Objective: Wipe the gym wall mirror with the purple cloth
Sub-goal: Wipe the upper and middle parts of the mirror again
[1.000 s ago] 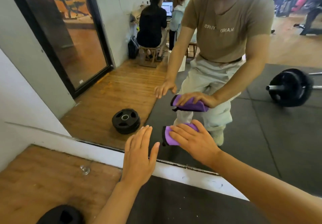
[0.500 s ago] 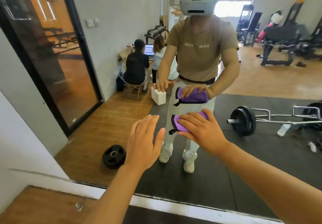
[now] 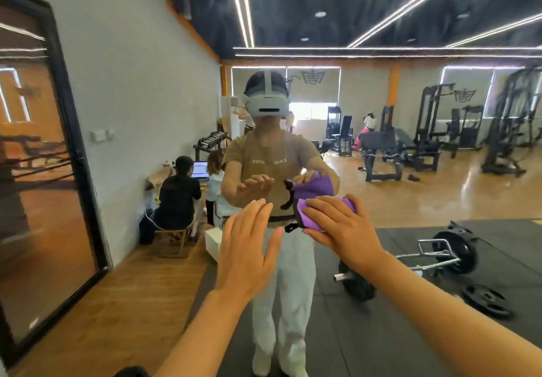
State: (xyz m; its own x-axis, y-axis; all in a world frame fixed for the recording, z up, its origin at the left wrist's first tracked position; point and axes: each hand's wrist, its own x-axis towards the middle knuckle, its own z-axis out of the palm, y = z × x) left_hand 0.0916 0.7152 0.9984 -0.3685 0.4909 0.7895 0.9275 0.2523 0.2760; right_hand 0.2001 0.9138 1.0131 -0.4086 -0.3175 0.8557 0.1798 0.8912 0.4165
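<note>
Nearest, at lower centre of the frame, the left hand [image 3: 249, 247] is raised with fingers straight and together, palm toward the gym wall mirror [image 3: 410, 200], holding nothing; whether it touches the glass cannot be told. Just right of it and slightly higher, the right hand [image 3: 340, 224] lies flat with fingers spread over the purple cloth [image 3: 308, 215], pressing it against the mirror at about chest height of the reflected person. The cloth is bunched under the palm, its free edge and a dark loop sticking out toward the left hand, its long axis roughly left to right. So the right hand is the working one, and the wipe likely runs sideways or upward from here. Beyond, the glass reflects a barbell [image 3: 410, 262] and weight machines [image 3: 434, 130] at right.
</note>
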